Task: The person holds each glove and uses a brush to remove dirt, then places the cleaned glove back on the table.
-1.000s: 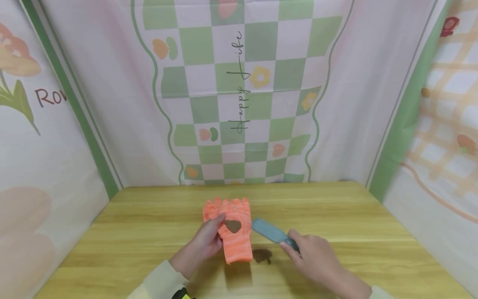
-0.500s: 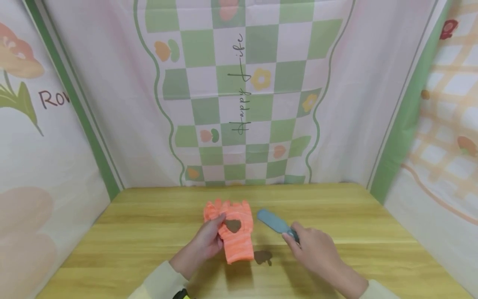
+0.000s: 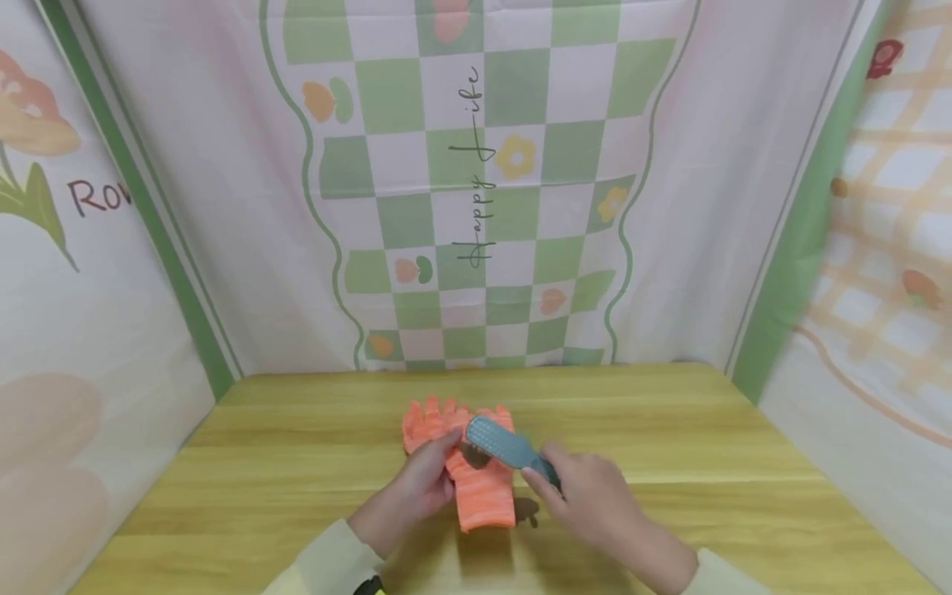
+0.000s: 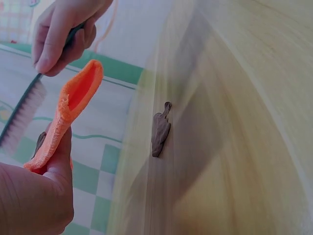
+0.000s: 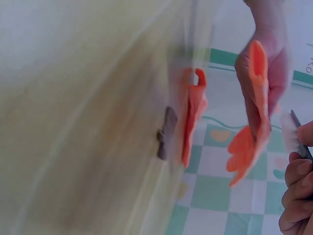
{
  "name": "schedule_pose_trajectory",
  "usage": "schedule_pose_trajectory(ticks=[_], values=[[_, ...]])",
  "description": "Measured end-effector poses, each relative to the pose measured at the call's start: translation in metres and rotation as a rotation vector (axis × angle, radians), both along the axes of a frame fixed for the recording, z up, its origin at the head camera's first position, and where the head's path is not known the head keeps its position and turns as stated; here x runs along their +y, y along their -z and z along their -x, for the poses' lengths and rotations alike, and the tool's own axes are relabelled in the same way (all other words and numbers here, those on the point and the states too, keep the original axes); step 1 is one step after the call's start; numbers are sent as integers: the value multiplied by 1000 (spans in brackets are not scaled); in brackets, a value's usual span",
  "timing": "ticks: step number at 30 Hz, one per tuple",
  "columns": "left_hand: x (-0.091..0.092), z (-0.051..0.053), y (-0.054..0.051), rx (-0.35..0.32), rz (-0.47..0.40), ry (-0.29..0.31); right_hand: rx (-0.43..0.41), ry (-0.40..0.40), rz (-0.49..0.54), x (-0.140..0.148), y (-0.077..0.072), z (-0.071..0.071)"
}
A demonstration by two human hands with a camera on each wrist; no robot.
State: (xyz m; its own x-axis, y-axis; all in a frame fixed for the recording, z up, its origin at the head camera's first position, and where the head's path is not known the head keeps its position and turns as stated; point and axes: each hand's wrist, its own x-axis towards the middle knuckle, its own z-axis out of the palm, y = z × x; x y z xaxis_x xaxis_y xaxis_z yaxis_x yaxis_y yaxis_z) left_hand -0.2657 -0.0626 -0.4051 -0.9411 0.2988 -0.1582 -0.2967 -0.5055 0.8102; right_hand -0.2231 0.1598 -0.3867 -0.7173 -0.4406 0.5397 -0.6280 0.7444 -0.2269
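Observation:
My left hand (image 3: 416, 487) grips an orange knitted glove (image 3: 487, 500) above the table, thumb on top. A brown, mud-like patch (image 3: 475, 456) sits on the glove, partly covered by a brush (image 3: 502, 444). My right hand (image 3: 598, 504) holds this blue-grey brush by its dark handle. Pale bristles (image 4: 29, 105) show on the brush's underside in the left wrist view, facing the glove; whether they touch it I cannot tell. The glove's cuff opening (image 4: 84, 88) points toward me.
A brown lump (image 4: 160, 129) lies on the wood-grain table (image 3: 297, 463), beneath and right of the held glove. Another orange glove (image 5: 194, 115) rests on the table in the right wrist view. A patterned cloth (image 3: 513, 223) hangs behind the table.
The brush first drew slightly away to the upper right, then moved left over the glove and its brown patch. The left hand and glove shifted slightly right.

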Motion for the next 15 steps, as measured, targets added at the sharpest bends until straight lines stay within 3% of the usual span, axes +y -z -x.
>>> schedule_pose_trajectory(ticks=[5, 15], values=[[0, 0, -3, -29, 6, -14, -28, -5, -26, -3, 9, 0], [-4, 0, 0, -42, 28, -38, 12, -15, -24, 9, 18, -3]])
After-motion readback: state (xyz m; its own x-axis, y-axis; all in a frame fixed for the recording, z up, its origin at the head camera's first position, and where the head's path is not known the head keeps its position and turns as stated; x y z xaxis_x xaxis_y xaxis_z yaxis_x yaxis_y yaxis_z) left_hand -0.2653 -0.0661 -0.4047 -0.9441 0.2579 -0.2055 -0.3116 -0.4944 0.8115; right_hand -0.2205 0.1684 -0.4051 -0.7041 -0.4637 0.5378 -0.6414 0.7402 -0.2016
